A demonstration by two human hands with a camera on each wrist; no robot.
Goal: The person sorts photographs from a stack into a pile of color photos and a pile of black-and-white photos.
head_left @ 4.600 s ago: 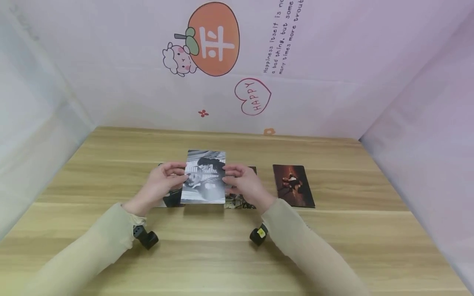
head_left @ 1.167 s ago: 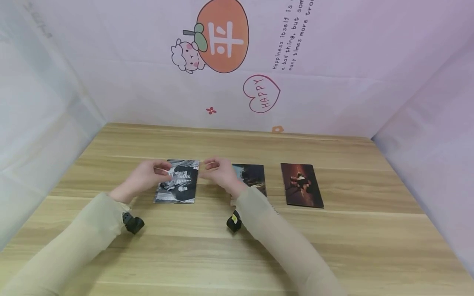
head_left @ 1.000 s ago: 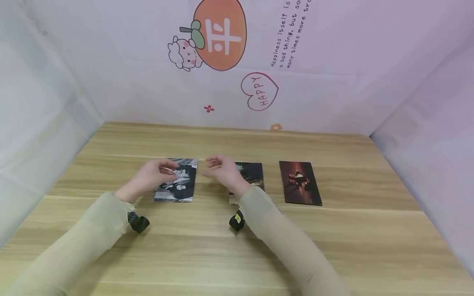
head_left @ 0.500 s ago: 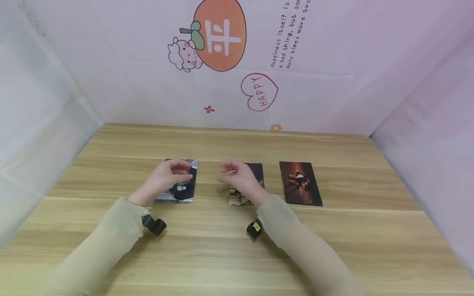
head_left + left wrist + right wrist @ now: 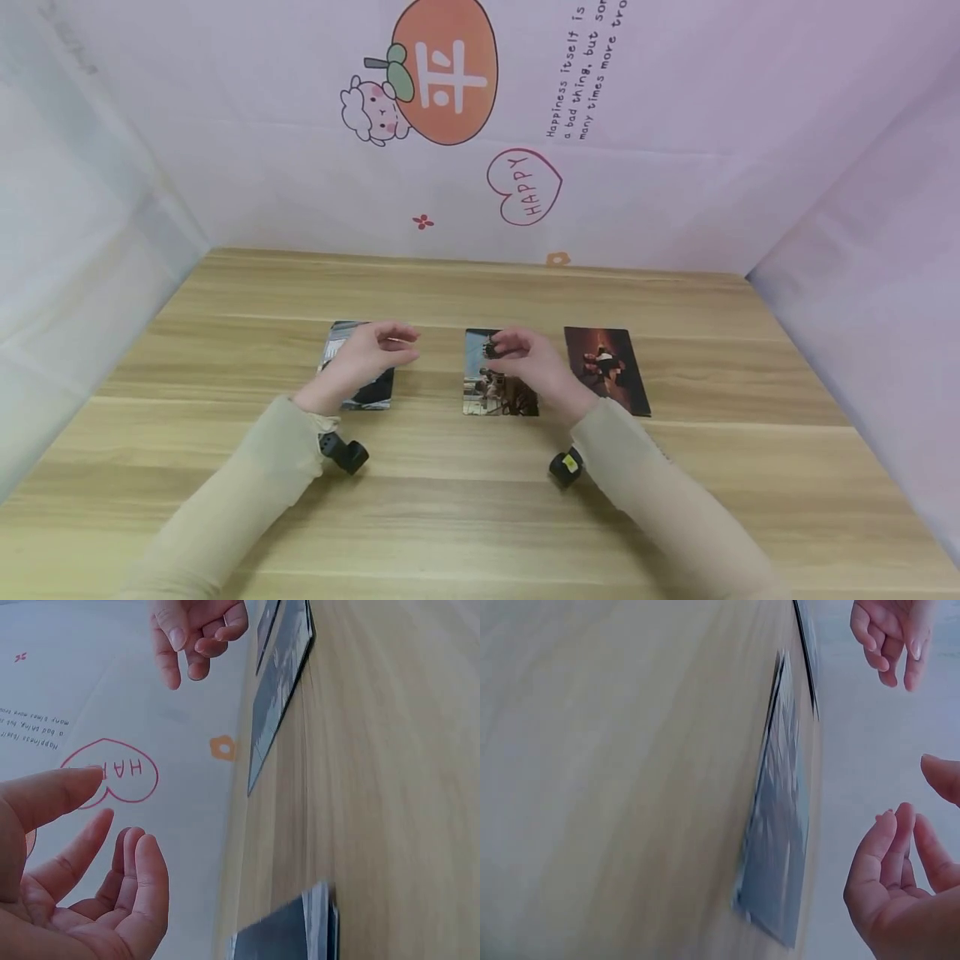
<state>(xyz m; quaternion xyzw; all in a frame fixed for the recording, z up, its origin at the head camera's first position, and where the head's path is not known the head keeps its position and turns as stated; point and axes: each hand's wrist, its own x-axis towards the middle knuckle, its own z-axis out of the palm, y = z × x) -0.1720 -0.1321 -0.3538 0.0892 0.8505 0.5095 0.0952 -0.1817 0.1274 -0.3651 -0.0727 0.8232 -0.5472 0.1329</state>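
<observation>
Three piles of photo cards lie in a row on the wooden table. Over the left pile, whose top is a black-and-white photo card (image 5: 378, 392), hovers my left hand (image 5: 366, 358), hiding part of it. My right hand (image 5: 538, 367) is raised above the middle photo card (image 5: 482, 396), which has a blue and brown picture, and covers its right part. Both hands have loosely bent fingers apart from the thumb, with nothing between them. At the right lies a dark red photo card (image 5: 607, 367). The right wrist view shows a gap between my right hand (image 5: 900, 892) and the middle pile (image 5: 776, 825).
A pale wood table (image 5: 450, 517) carries the piles. Behind it hangs a white printed cloth (image 5: 645, 208) with an orange fruit and a heart, and further cloth walls stand on both sides. Small black cameras (image 5: 345, 452) are strapped to both wrists.
Earlier both hands held the black-and-white photo card in the air; it was then laid on the left pile and let go. Since then both empty hands have moved right, the right hand over the middle pile.
</observation>
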